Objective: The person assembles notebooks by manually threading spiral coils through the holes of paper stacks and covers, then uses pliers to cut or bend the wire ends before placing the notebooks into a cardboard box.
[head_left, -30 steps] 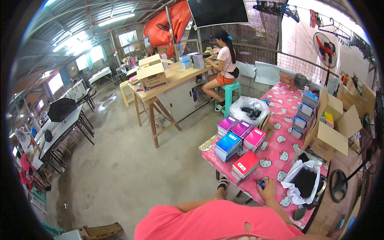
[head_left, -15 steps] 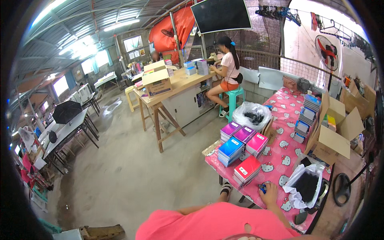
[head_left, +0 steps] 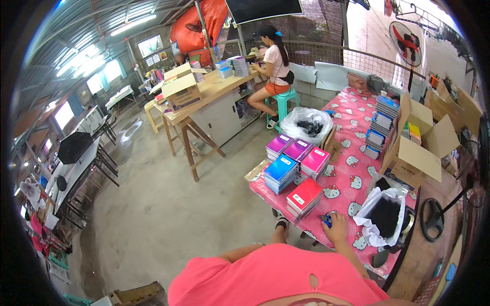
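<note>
My right hand (head_left: 336,227) rests on the pink patterned tablecloth (head_left: 337,178) near the table's front edge. Its fingers are closed round a small blue and dark object (head_left: 326,220), whose kind I cannot make out. Just beyond the hand lies a stack of red spiral notebooks (head_left: 304,194). Behind it stand stacks of blue notebooks (head_left: 281,169), purple notebooks (head_left: 298,149) and pink notebooks (head_left: 315,159). My left forearm (head_left: 245,253) shows beside my pink shirt, but the left hand is hidden.
To the right sit a white-lined tray of black material (head_left: 386,217), open cardboard boxes (head_left: 416,158) and more notebook stacks (head_left: 382,122). A plastic bag (head_left: 306,125) stands past the notebooks. A person (head_left: 275,66) sits on a green stool (head_left: 282,104) at a wooden workbench (head_left: 214,94).
The view has turned a little to the right and downward, so the scene sits further left and higher. My right hand stays at the table's front edge with the blue object.
</note>
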A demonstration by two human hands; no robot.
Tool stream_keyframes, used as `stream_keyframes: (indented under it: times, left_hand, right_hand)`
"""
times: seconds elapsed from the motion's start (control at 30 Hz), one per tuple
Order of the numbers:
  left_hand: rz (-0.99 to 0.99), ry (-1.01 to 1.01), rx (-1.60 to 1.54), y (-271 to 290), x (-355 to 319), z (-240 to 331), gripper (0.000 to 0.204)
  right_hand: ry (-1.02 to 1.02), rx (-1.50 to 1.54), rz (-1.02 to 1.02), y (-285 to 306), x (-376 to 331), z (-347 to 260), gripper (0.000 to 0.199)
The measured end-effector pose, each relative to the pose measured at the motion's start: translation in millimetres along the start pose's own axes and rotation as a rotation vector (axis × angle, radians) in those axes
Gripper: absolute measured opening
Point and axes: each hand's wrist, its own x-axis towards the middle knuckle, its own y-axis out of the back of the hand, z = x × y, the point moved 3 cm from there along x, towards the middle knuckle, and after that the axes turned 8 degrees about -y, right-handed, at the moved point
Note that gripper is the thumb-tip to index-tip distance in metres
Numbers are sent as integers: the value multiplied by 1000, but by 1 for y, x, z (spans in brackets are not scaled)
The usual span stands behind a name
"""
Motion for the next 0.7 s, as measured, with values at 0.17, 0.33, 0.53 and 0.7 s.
stream_keyframes:
  times: [0.17,0.33,0.53,0.7]
  left_hand:
    - [6,33,1,5,4,-4,51]
    - [14,67,0,8,10,-7,52]
    - [17,113,-10,5,14,-14,54]
    - [21,139,-15,5,15,-21,56]
  right_hand:
    - [11,-14,6,-1,2,2,48]
    - [21,-4,33,-6,2,9,47]
    - [39,40,36,-10,3,10,48]
    - [36,52,40,-6,0,9,48]
